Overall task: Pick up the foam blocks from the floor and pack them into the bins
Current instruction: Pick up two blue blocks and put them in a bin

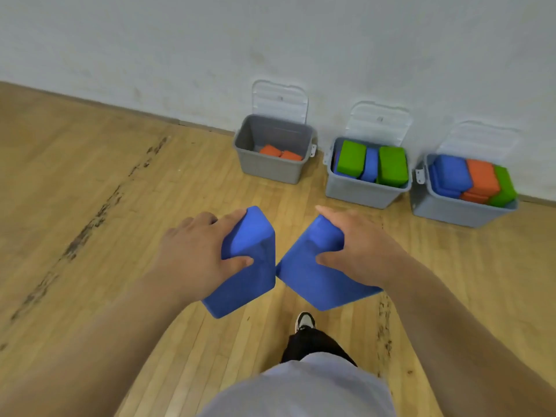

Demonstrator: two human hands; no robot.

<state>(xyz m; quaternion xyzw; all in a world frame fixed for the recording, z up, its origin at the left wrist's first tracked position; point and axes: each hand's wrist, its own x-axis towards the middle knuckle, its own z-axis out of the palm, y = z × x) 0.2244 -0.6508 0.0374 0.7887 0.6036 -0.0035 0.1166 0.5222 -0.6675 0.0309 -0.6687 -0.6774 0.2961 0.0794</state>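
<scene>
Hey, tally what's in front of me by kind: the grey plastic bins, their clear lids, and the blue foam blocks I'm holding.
Grey plastic bins: 3
Clear plastic lids, standing open: 3
Blue foam blocks, one gripped by the left hand, one by the right hand: 2
Total: 8

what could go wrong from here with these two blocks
The middle grey plastic bin and right grey plastic bin look full to the rim; a block added there may tumble out.
The left hand and right hand hold the left blue foam block and right blue foam block by one end; their inner corners sit close together, so a bump might loosen a grip.
</scene>
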